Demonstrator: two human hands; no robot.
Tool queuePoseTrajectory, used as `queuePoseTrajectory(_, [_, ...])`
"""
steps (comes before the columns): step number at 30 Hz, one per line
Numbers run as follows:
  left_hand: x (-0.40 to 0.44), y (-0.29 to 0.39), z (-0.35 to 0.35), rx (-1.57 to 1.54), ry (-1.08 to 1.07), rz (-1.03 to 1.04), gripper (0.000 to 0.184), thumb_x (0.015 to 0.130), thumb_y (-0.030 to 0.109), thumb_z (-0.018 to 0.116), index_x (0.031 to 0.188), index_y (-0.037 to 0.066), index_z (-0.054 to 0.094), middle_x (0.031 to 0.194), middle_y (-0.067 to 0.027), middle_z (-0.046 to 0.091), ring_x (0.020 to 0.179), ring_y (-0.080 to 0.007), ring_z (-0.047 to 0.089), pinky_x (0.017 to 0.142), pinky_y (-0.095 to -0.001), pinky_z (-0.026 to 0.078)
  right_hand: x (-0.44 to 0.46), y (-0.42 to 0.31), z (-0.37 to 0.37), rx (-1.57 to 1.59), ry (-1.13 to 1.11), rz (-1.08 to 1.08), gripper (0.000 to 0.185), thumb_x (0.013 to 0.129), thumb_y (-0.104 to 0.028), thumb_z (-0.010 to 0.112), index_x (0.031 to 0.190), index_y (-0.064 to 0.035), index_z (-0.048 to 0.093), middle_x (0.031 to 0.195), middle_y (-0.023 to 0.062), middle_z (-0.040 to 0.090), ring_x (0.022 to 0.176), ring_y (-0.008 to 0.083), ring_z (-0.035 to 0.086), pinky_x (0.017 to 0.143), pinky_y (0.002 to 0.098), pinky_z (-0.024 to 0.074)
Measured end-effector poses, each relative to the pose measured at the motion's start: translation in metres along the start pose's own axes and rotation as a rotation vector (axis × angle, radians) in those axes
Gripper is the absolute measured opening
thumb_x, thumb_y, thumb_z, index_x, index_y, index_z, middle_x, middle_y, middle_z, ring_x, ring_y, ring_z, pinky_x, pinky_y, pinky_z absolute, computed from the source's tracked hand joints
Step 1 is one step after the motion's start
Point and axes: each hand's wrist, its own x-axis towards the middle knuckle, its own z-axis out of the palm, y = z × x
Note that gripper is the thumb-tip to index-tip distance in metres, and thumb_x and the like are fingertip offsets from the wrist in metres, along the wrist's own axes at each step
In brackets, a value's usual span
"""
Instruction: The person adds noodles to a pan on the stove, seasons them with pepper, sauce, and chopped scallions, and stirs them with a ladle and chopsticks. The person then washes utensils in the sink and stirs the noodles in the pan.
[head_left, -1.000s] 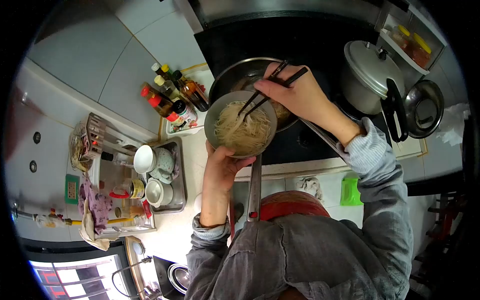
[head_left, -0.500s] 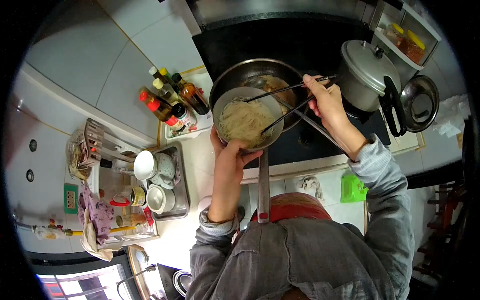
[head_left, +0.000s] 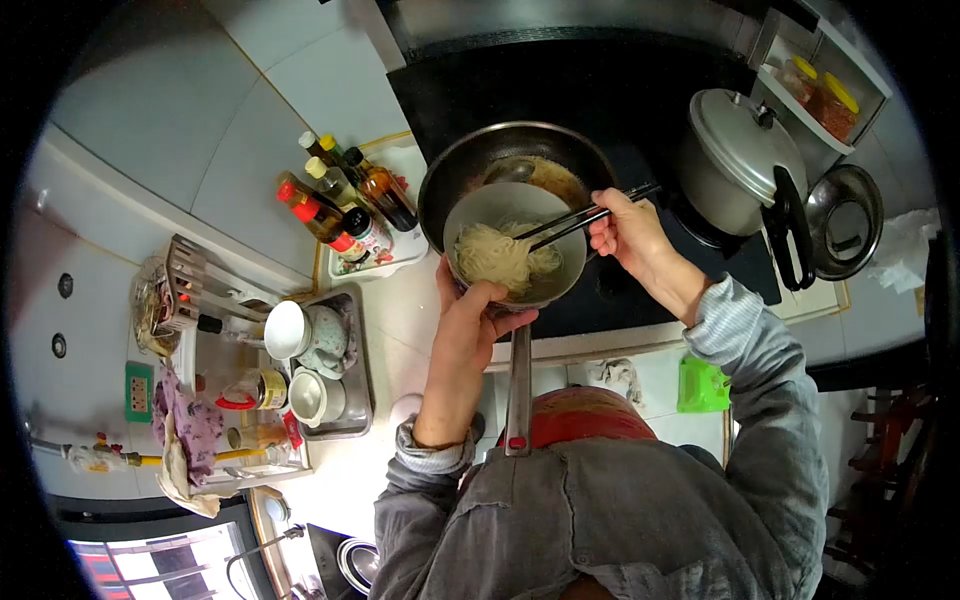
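Observation:
My left hand (head_left: pixel 465 330) grips the lower rim of a pale bowl (head_left: pixel 485 205), with the thumb over the edge. A clump of thin pale noodles (head_left: pixel 490 258) lies in the near half of the bowl. My right hand (head_left: pixel 635 235) is closed round black chopsticks (head_left: pixel 575 222), whose tips are close together at the noodles. Behind and partly beneath the bowl, a dark wok (head_left: pixel 450 170) sits on the stove, its long handle (head_left: pixel 518 390) pointing towards me. Brown liquid and a ladle head (head_left: pixel 510 170) show inside the wok; the bowl hides the rest.
A grey pressure cooker (head_left: pixel 745 165) stands right of the wok, with a metal lid or pan (head_left: pixel 850 215) beyond it. Sauce bottles (head_left: pixel 380 190) crowd a white tray at left. Stacked bowls (head_left: pixel 320 395) rest on a metal tray. A green container (head_left: pixel 703 385) is low at right.
The chopstick tips have come together, and the noodles have gone from spread across the bowl to a clump in its near half. The bowl has shifted slightly right; my right hand has moved lower.

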Motion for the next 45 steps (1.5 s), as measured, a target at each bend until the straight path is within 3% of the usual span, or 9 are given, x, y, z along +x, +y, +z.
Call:
queuePoseTrajectory(9, [0.015, -0.003, 0.006, -0.030, 0.053, -0.027, 0.071, 0.072, 0.003, 0.047, 0.132, 0.018, 0.012, 0.123, -0.0176, 0.038, 0.102, -0.0360, 0.052, 0.066, -0.0459, 0.056, 0.025, -0.009, -0.005, 0.123, 0.037, 0.114, 0.019, 0.076, -0.020, 0.063, 0.073, -0.0026, 0.054, 0.058, 0.0088, 0.054, 0.044, 0.0167, 0.050, 0.039, 0.0256, 0.0390])
queuePoseTrajectory(20, [0.008, 0.009, -0.016, -0.022, 0.246, 0.027, 0.068, 0.073, 0.002, 0.050, 0.130, 0.018, 0.017, 0.114, -0.0188, 0.045, 0.092, -0.0354, 0.057, 0.061, -0.0438, 0.057, 0.045, -0.049, -0.001, 0.291, 0.021, 0.038, 0.016, 0.076, -0.017, 0.063, 0.074, -0.0070, 0.051, 0.057, 0.0039, 0.051, 0.046, 0.0129, 0.049, 0.041, 0.0215, 0.0380])
queuePoseTrajectory(21, [0.005, 0.011, -0.020, -0.029, 0.263, 0.030, 0.068, 0.072, 0.001, 0.050, 0.130, 0.018, 0.017, 0.113, -0.0185, 0.046, 0.091, -0.0353, 0.057, 0.061, -0.0438, 0.057, 0.052, -0.051, -0.004, 0.290, 0.003, 0.017, 0.024, 0.076, -0.020, 0.063, 0.084, -0.0001, 0.052, 0.065, 0.0108, 0.056, 0.048, 0.0183, 0.054, 0.040, 0.0259, 0.0439])
queuePoseTrajectory(24, [-0.007, 0.021, -0.025, 0.013, 0.326, 0.065, 0.068, 0.071, 0.002, 0.052, 0.129, 0.018, 0.020, 0.111, -0.0160, 0.046, 0.091, -0.0344, 0.057, 0.060, -0.0436, 0.058, 0.063, -0.056, -0.011, 0.302, 0.027, -0.032, 0.023, 0.076, -0.019, 0.063, 0.084, 0.0000, 0.052, 0.066, 0.0110, 0.056, 0.049, 0.0177, 0.054, 0.041, 0.0257, 0.0444])
queuePoseTrajectory(34, [-0.025, 0.035, -0.058, 0.011, 0.398, 0.169, 0.069, 0.067, 0.001, 0.052, 0.129, 0.016, 0.024, 0.114, -0.0142, 0.045, 0.091, -0.0327, 0.058, 0.059, -0.0423, 0.059, 0.074, 0.000, -0.011, 0.041, 0.149, -0.024, 0.025, 0.079, -0.017, 0.059, 0.084, 0.0073, 0.054, 0.067, 0.0148, 0.058, 0.048, 0.0189, 0.054, 0.040, 0.0271, 0.0438])
queuePoseTrajectory(35, [-0.026, 0.036, -0.055, 0.005, 0.402, 0.173, 0.070, 0.067, 0.000, 0.051, 0.129, 0.016, 0.024, 0.114, -0.0143, 0.045, 0.092, -0.0330, 0.058, 0.059, -0.0425, 0.059, 0.073, 0.008, -0.006, 0.022, 0.153, -0.039, 0.018, 0.077, -0.017, 0.061, 0.081, 0.0004, 0.058, 0.061, 0.0095, 0.057, 0.044, 0.0165, 0.053, 0.038, 0.0239, 0.0410])
queuePoseTrajectory(40, [-0.026, 0.035, -0.058, -0.030, 0.375, 0.174, 0.071, 0.068, -0.002, 0.051, 0.130, 0.015, 0.022, 0.114, -0.0151, 0.045, 0.094, -0.0334, 0.057, 0.060, -0.0433, 0.059, 0.065, 0.010, 0.006, -0.432, 0.006, -0.233, 0.016, 0.084, -0.017, 0.057, 0.078, -0.0020, 0.059, 0.056, 0.0044, 0.055, 0.042, 0.0097, 0.050, 0.037, 0.0213, 0.0387])
queuePoseTrajectory(43, [-0.026, 0.034, -0.054, -0.019, 0.365, 0.179, 0.071, 0.069, -0.003, 0.050, 0.131, 0.015, 0.022, 0.113, -0.0152, 0.046, 0.094, -0.0318, 0.057, 0.058, -0.0419, 0.059, 0.045, -0.015, 0.016, -0.498, -0.110, -0.458, 0.024, 0.084, -0.020, 0.057, 0.071, -0.0003, 0.057, 0.052, 0.0041, 0.053, 0.043, 0.0090, 0.050, 0.038, 0.0222, 0.0395])
queuePoseTrajectory(45, [-0.022, 0.034, -0.050, 0.028, 0.370, 0.194, 0.071, 0.069, -0.003, 0.050, 0.132, 0.015, 0.021, 0.113, -0.0150, 0.046, 0.093, -0.0300, 0.057, 0.057, -0.0405, 0.059, 0.036, -0.031, 0.020, -0.494, -0.099, -0.445, 0.022, 0.085, -0.021, 0.056, 0.074, -0.0020, 0.058, 0.051, 0.0019, 0.052, 0.043, 0.0061, 0.048, 0.038, 0.0207, 0.0374])
